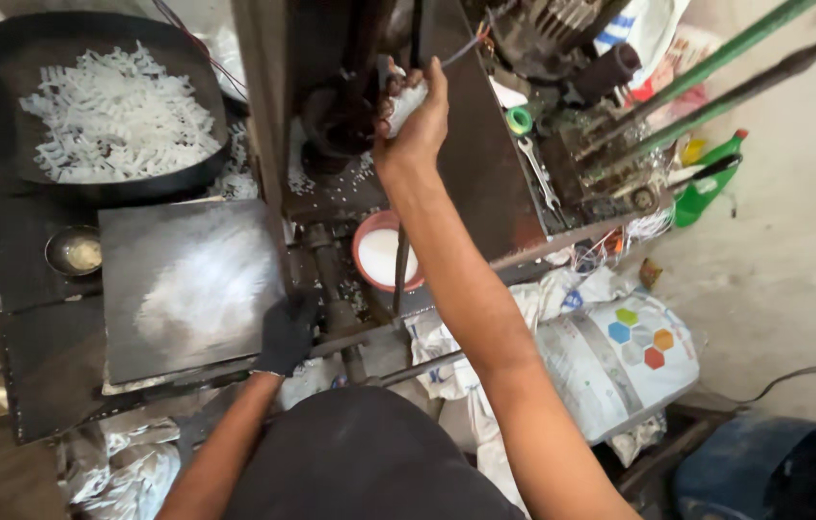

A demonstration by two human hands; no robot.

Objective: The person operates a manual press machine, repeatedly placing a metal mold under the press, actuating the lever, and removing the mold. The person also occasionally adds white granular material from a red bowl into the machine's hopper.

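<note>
While the gloved left hand [287, 332] grips the metal tray [191, 289], the right hand [418, 116] clutches what seems a white lump [404, 101].

So the pan [3, 58] sits far left with the shreds [119, 116] in it, a flat tray [186, 289] just in front. Small cup [74, 251] left of the tray, bowl [381, 252] to its right, sacks [610, 356] on the floor right of that.

blue drum [774, 472] cut off, sack [610, 361] partly hidden
</note>
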